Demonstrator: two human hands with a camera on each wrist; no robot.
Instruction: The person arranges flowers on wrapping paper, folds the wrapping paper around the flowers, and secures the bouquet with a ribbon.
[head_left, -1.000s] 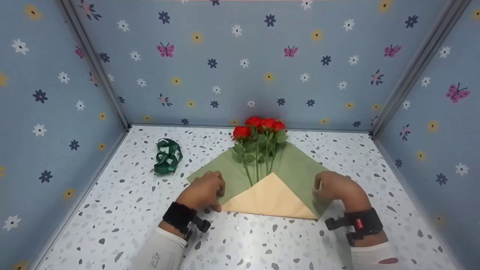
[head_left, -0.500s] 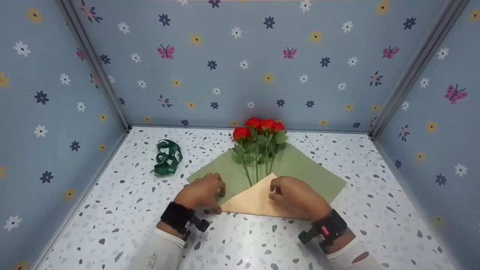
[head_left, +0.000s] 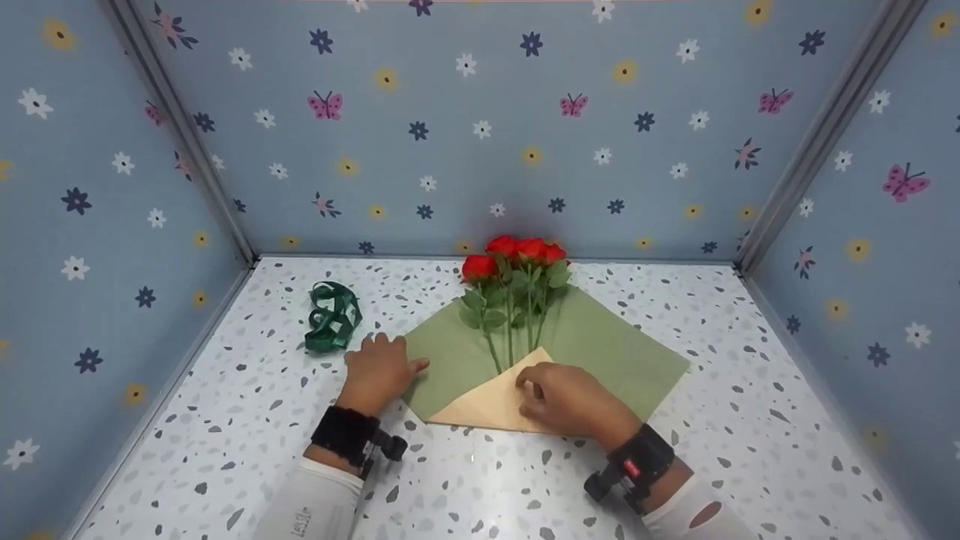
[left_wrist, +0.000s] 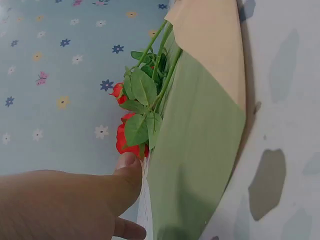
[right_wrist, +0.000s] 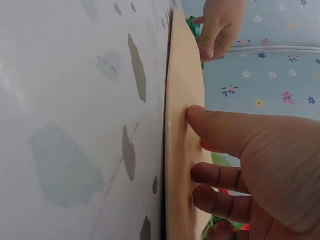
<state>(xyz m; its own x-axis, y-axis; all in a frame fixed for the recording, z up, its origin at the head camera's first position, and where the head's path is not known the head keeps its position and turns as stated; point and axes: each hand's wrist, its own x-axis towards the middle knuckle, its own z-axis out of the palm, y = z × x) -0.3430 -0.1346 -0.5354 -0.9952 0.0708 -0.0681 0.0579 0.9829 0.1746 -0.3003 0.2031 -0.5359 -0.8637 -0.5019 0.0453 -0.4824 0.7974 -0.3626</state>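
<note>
Several red roses (head_left: 480,268) with green stems lie on a sheet of green wrapping paper (head_left: 622,352). The sheet's front corner is folded up over the stem ends, showing its tan underside as a flap (head_left: 476,403). My right hand (head_left: 574,399) rests on this flap, and in the right wrist view its thumb and fingertips touch the tan paper (right_wrist: 182,90) without gripping it. At the sheet's left corner lies my left hand (head_left: 377,373), fingers spread, covering that corner. The left wrist view shows its thumb (left_wrist: 127,175) near the green paper's edge.
A loose bunch of dark green ribbon (head_left: 332,319) lies on the speckled table (head_left: 472,495), beyond my left hand. Flower-patterned panels (head_left: 480,135) stand at the back and both sides. The rose heads lie close to the back panel.
My right hand has moved left from the paper's right side onto the tan flap. My left hand has shifted left and away, spreading its fingers at the left corner.
</note>
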